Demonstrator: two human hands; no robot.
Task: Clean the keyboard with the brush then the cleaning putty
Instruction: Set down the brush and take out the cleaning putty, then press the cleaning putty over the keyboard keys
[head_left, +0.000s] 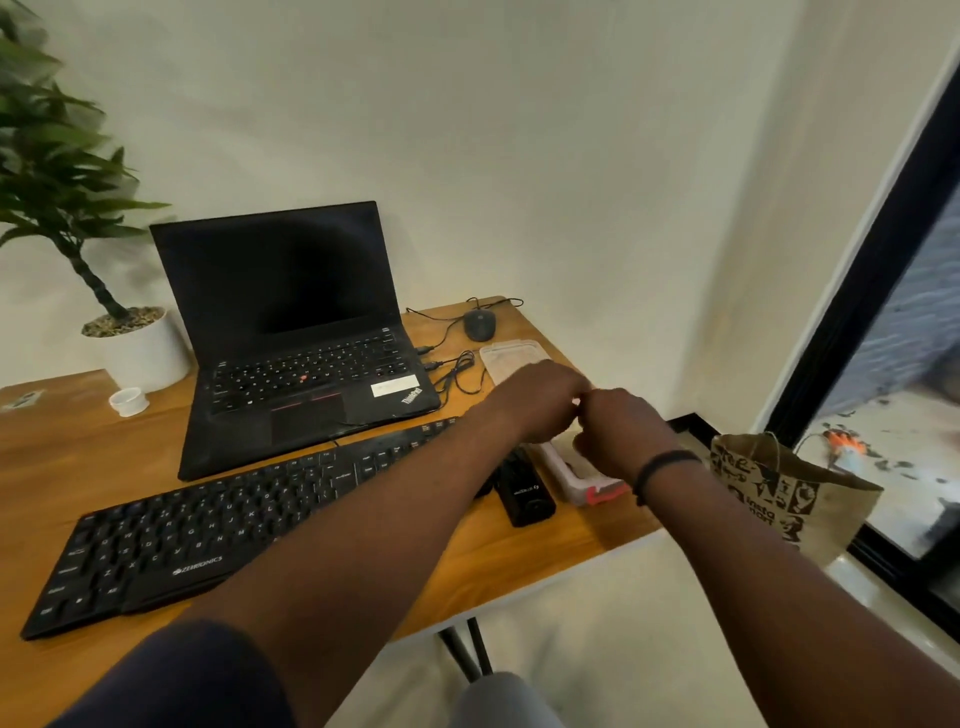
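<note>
The black Zebronics keyboard (208, 530) lies slantwise on the wooden table (78, 457) in front of a laptop. My left hand (540, 400) and my right hand (618, 431) meet knuckle to knuckle beyond the keyboard's right end, fingers curled inward. They hover over a white case with a red end (592, 486). What the fingers hold is hidden between the hands. A clear plastic lid (511, 356) lies just behind them. I see no brush or putty in the open.
An open black laptop (291, 332) stands behind the keyboard, with a mouse (479, 325) and loose cables to its right. A black device (524, 493) lies beside the white case. A potted plant (140, 348), a small white cup (129, 401) and a paper bag (779, 488) off the table's right edge.
</note>
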